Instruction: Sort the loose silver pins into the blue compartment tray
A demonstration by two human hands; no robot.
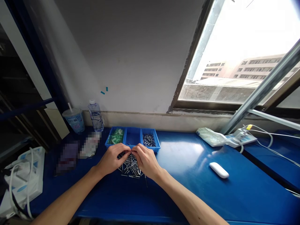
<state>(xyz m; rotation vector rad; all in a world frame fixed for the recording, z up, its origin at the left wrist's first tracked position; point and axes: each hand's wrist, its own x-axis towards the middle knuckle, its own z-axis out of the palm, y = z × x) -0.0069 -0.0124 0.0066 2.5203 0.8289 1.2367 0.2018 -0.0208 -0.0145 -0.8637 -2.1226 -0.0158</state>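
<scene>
My left hand [115,158] and my right hand [145,158] meet over a loose pile of blind rivets [130,168] with thin metal shanks. Both are closed in a pinch, fingertips almost touching; what sits between them is too small to make out. One rivet [146,181] shows just below my right hand, and I cannot tell whether it is held or lying down. Just behind my fingers stands a blue three-compartment tray [158,145]. Its left compartment holds a green packet [116,137], its right one small dark metal pieces [149,140]. My hands partly hide the tray's front.
On the blue table [182,175] lie a white case [218,170], a plastic packet [211,137] and power strips with cables [241,137] at right. More cabled strips [25,178] are at left. A lidded cup [74,120] and water bottle [95,116] stand against the wall.
</scene>
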